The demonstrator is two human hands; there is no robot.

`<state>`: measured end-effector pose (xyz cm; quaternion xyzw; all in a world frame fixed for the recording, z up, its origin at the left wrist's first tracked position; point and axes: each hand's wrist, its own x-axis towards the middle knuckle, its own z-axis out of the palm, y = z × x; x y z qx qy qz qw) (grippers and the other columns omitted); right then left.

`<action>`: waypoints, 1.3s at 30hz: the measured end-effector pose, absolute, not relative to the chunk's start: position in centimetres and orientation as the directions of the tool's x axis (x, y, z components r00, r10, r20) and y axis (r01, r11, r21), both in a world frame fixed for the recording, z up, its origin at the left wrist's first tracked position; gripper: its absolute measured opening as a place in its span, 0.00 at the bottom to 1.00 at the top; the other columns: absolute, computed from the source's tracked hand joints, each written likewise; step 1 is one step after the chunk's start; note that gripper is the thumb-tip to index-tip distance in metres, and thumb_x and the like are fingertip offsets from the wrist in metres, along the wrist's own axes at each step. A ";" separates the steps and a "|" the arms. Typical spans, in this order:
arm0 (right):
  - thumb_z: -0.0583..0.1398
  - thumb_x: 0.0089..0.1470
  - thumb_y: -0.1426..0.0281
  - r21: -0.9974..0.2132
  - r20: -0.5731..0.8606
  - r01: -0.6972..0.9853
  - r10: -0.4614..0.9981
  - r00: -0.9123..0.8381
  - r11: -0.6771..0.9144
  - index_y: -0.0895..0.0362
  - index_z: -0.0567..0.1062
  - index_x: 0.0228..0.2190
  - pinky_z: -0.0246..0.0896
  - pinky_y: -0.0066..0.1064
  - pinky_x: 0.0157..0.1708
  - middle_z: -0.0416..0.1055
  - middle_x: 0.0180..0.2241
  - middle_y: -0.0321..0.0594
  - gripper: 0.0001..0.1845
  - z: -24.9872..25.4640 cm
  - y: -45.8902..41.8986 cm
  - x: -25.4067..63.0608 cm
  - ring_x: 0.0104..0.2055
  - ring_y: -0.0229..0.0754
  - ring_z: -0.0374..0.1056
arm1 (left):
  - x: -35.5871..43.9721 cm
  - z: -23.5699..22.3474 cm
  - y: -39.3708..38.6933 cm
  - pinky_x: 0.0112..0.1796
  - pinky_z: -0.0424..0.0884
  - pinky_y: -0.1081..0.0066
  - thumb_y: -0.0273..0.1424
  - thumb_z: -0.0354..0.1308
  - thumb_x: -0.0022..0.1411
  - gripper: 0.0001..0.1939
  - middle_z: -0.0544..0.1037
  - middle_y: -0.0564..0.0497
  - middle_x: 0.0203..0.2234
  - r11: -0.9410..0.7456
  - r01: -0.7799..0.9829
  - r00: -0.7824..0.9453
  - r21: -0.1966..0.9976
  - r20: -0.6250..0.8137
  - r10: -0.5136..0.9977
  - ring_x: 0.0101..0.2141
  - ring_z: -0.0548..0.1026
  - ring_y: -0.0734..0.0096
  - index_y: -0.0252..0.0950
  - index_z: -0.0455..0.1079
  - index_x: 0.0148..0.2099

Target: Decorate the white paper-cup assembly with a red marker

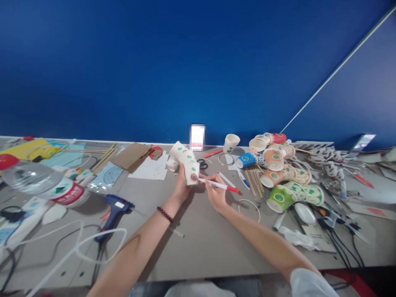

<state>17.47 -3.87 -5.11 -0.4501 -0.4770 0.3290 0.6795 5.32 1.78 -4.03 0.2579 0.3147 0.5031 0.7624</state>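
My left hand is wrapped round the lowest of several white paper cups with green prints, which line up in a bent row leaning up and to the left. A round dark red mark shows on the held cup's side. Between the fingers of my right hand is a white marker with a red end. Its tip points left at that cup; whether it touches, I cannot tell. Just beyond the cups lie black-handled scissors. A single white paper cup stands by the wall.
On the left are a large plastic bottle, a blue glue gun with cables, and cardboard. To the right lie chains of coloured paper cups, wooden sticks and tools. A phone leans against the blue wall.
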 end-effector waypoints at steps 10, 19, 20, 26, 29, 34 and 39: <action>0.67 0.53 0.54 -0.934 0.325 -0.025 0.878 0.352 0.355 0.51 0.71 0.28 0.78 0.40 0.35 0.81 0.28 0.41 0.15 -5.0 -3.8 17.3 0.38 0.53 0.82 | 5.4 -3.6 1.7 0.37 0.77 0.61 0.61 0.47 0.66 0.37 0.82 0.42 0.27 0.366 -0.560 0.303 0.743 -0.227 0.925 0.32 0.82 0.54 0.33 0.77 0.51; 0.66 0.55 0.53 -0.921 0.353 -0.030 0.866 0.356 0.388 0.51 0.71 0.30 0.77 0.43 0.38 0.81 0.31 0.42 0.16 -5.2 -3.8 17.3 0.38 0.52 0.81 | 5.5 -3.8 1.7 0.37 0.76 0.62 0.60 0.50 0.67 0.34 0.83 0.43 0.31 0.340 -0.583 0.264 0.738 -0.224 0.938 0.35 0.82 0.55 0.35 0.77 0.50; 0.65 0.56 0.53 -0.918 0.364 -0.015 0.857 0.366 0.397 0.51 0.72 0.30 0.77 0.43 0.39 0.81 0.32 0.43 0.16 -5.1 -3.8 17.4 0.39 0.52 0.81 | 5.5 -3.8 1.7 0.37 0.76 0.64 0.59 0.51 0.67 0.33 0.83 0.44 0.32 0.330 -0.588 0.250 0.738 -0.222 0.942 0.35 0.82 0.57 0.36 0.77 0.51; 0.65 0.58 0.54 -0.906 0.418 0.123 0.814 0.404 0.404 0.53 0.77 0.32 0.75 0.39 0.38 0.81 0.32 0.43 0.16 -4.8 -3.9 17.7 0.36 0.48 0.78 | 5.8 -3.8 1.6 0.36 0.74 0.69 0.59 0.54 0.65 0.33 0.83 0.44 0.36 0.327 -0.588 0.216 0.740 -0.246 0.945 0.36 0.81 0.63 0.34 0.77 0.51; 0.66 0.58 0.56 -0.908 0.419 0.160 0.819 0.391 0.388 0.54 0.78 0.33 0.74 0.38 0.37 0.81 0.32 0.42 0.14 -4.8 -4.1 17.8 0.35 0.47 0.77 | 5.8 -3.5 1.5 0.35 0.74 0.69 0.59 0.54 0.66 0.32 0.83 0.44 0.38 0.338 -0.579 0.209 0.742 -0.266 0.941 0.38 0.80 0.63 0.35 0.77 0.51; 0.66 0.57 0.58 -0.905 0.425 0.187 0.832 0.356 0.382 0.53 0.80 0.34 0.74 0.38 0.37 0.82 0.35 0.42 0.11 -4.7 -4.3 17.7 0.36 0.47 0.78 | 5.8 -3.0 1.4 0.35 0.74 0.70 0.56 0.51 0.70 0.30 0.83 0.44 0.39 0.361 -0.557 0.191 0.747 -0.308 0.932 0.38 0.80 0.63 0.34 0.77 0.50; 0.66 0.57 0.60 -0.896 0.443 0.201 0.830 0.338 0.397 0.53 0.80 0.34 0.75 0.39 0.40 0.83 0.36 0.43 0.10 -4.7 -4.2 17.6 0.38 0.48 0.79 | 5.8 -2.9 1.4 0.38 0.76 0.68 0.55 0.51 0.70 0.29 0.83 0.43 0.41 0.349 -0.565 0.194 0.748 -0.290 0.937 0.40 0.80 0.61 0.35 0.78 0.50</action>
